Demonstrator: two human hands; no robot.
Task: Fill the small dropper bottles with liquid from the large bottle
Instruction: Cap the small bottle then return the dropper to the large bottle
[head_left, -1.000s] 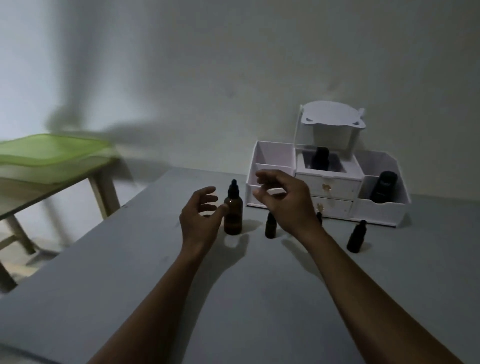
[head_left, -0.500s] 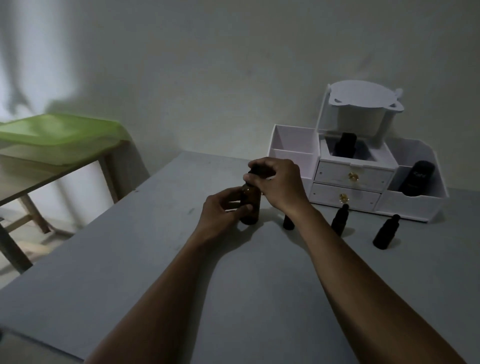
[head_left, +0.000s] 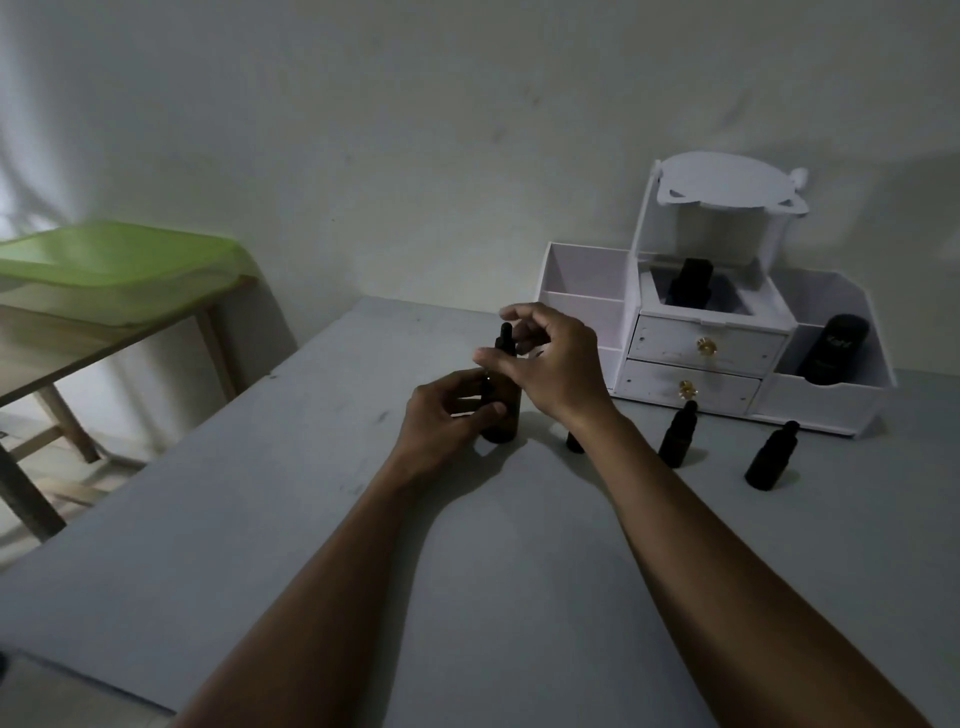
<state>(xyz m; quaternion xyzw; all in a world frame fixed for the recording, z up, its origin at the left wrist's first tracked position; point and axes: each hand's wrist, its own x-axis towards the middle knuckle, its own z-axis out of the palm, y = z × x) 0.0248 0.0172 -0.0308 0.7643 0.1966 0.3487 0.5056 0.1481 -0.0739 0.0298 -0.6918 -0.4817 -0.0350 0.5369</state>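
Step in hand: opening the large bottle (head_left: 503, 413); nothing looks filled yet. Your left hand (head_left: 441, 421) has its fingers wrapped and clamped on the bottle's amber body, holding it upright on the table (head_left: 311, 519), near the left front of the white organizer (head_left: 826, 410). Your right hand (head_left: 556, 364) sits over the dropper cap (head_left: 505, 336), fingers curled and partly spread, thumb by the collar, index lifted behind the bulb. I cannot tell if they pinch the cap or just hover round it. Cap looks on. Next move, my guess: get thumb and index firmly on the collar and twist it off while the left hand stops the body turning. Then lift the pipette straight up so nothing drips or tips. A small bottle needs uncapping too. Counts: one large bottle. Three small dropper bottles, upright on the table to its right and spaced apart: left small bottle (head_left: 573, 443), mostly hidden behind your right wrist, middle small bottle (head_left: 677, 439) and right small bottle (head_left: 768, 460), these two capped. One organizer with two drawers and two dark containers: middle dark container (head_left: 688, 283) in the top centre compartment, right dark container (head_left: 831, 351) in the right compartment. Off left, one side table (head_left: 130, 358) carrying one green-lidded box (head_left: 119, 260).
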